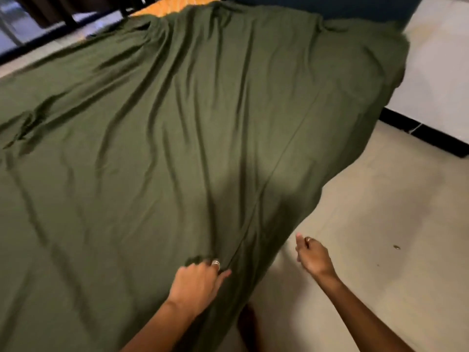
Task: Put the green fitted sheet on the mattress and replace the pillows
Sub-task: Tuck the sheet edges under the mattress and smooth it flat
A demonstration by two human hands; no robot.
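Green fitted sheet (177, 138) spread loose over mattress (175, 6), long wrinkles running lengthwise, orange mattress strip bare at far top edge. Left hand (196, 276) near bottom centre, on sheet close to near right edge, fingers curled, pinching a small bunch of fabric, ring on one finger. Sheet's right edge draped off bed side toward floor (380, 224). Right hand (313, 256) over floor just beside draped edge, not touching sheet, fingers loosely curled, holding nothing, ring visible. White wall, dark skirting far right.
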